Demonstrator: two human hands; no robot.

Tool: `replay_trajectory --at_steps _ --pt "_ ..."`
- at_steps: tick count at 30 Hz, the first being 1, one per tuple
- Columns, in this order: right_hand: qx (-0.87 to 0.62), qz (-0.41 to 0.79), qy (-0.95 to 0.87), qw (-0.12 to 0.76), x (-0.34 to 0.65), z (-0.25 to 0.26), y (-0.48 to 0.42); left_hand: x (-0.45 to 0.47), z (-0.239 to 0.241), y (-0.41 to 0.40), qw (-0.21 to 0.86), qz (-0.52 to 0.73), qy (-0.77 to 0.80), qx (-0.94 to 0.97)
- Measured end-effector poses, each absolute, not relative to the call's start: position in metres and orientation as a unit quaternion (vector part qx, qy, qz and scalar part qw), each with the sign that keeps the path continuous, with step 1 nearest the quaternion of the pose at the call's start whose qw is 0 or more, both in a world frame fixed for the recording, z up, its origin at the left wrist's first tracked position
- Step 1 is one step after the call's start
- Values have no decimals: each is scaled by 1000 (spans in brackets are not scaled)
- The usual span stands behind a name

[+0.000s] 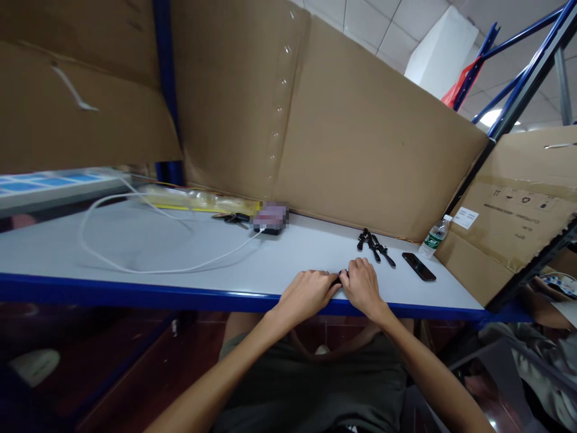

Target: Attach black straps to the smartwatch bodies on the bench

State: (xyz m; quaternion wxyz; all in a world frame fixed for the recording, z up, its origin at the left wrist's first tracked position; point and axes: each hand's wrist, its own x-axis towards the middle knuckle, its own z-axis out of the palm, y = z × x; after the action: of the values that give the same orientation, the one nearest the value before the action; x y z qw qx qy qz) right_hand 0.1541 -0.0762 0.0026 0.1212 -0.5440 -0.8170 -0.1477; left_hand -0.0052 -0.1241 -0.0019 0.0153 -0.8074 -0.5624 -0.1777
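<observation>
Both hands meet near the front edge of the grey tabletop (252,264). My left hand (309,291) is closed, its fingers curled on a small black object (336,280). From the other side my right hand (362,282) is closed on the same black object, thumb and fingers pressed together. Most of that object is hidden by the fingers, so its kind cannot be made out. Beyond my right hand lies a loose group of slender black pieces (375,246), apart from both hands.
To the right lie a dark phone (419,266) and a water bottle (435,237). A white cable (148,270) loops to a blurred box-shaped device (270,218), beside scissors-like black handles (237,218). Cardboard (360,138) walls the back. Another person's arm (547,304) shows far right.
</observation>
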Motion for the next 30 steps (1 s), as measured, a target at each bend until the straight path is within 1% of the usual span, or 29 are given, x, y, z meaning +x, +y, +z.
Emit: replay_trajectory --at_steps 16,25,30 --pt "-525 -128 -834 113 156 2 -74 -6 -3 -124 19 -165 -562 -810" --pt "-504 -134 -841 146 161 -11 -63 -6 -2 -126 27 -167 -558 -812" --pt "-487 -127 -852 141 161 -7 -68 -8 -6 -122 27 -173 -558 -811"
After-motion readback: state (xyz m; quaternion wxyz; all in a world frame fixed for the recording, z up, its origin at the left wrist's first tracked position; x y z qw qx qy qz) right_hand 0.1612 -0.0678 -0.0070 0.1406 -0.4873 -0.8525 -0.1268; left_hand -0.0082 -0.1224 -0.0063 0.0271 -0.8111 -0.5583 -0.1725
